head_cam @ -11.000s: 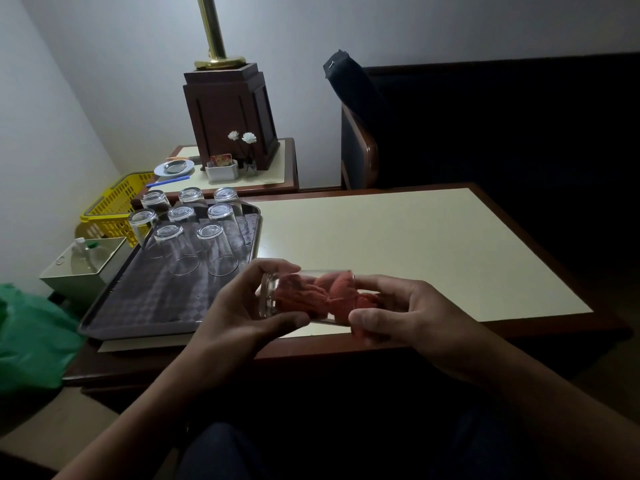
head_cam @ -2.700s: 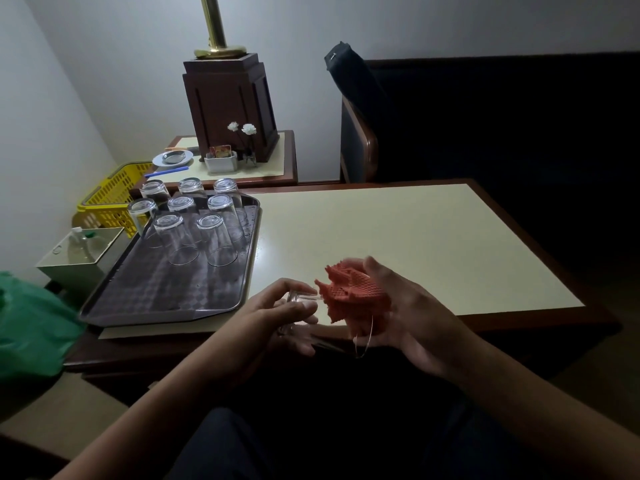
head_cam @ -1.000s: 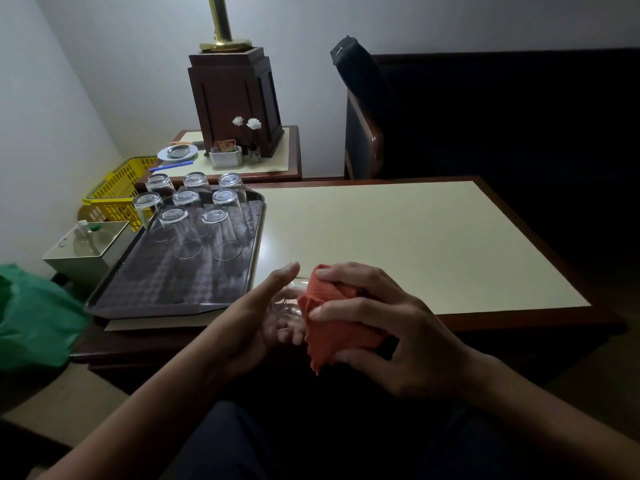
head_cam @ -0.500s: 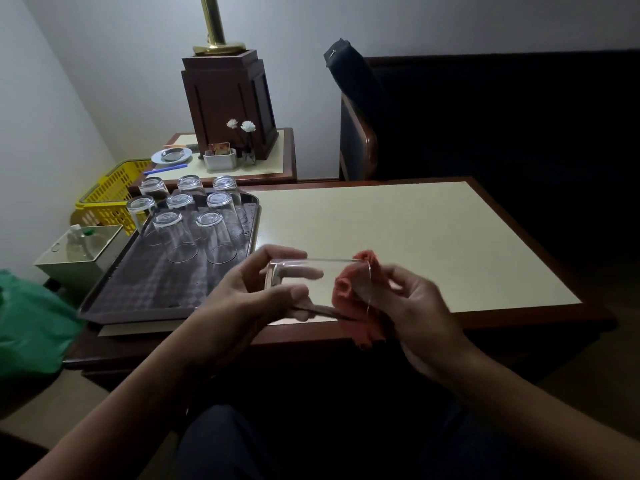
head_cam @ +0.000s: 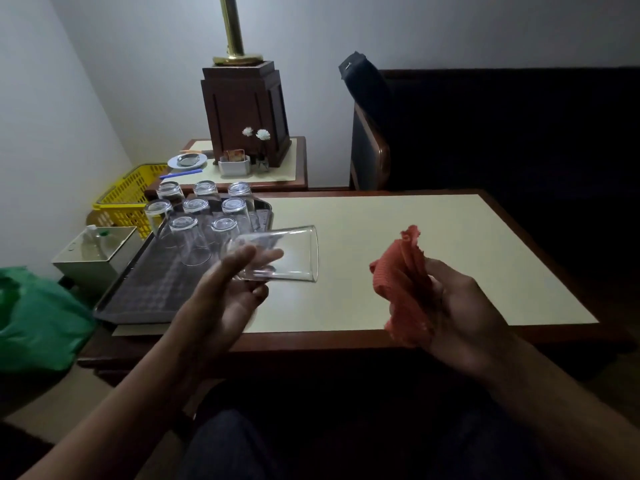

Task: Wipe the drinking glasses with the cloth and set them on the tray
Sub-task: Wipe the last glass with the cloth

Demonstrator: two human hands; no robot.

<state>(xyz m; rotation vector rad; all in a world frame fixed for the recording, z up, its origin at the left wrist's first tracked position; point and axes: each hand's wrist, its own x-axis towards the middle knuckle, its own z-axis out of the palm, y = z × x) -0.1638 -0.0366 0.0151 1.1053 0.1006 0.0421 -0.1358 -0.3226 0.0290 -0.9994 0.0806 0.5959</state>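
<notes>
Clear glass (head_cam: 277, 254) is lying sideways at frame centre, the left hand (head_cam: 221, 299) gripping its base with fingers curled, mouth pointing right above the table (head_cam: 415, 237). Well apart at right, the right hand (head_cam: 460, 317) is clutching the bunched orange cloth (head_cam: 401, 285). Eight upturned glasses (head_cam: 199, 220) are standing on the dark tray (head_cam: 145, 289) at left.

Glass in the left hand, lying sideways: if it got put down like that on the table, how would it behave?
The glass is round and tapered, so on its side it would likely roll in a curve, not straight. Its clear, smooth wall looks slippery; the left hand grips only the narrow base end. Probably fragile, so the tabletop edge is a risk.
</notes>
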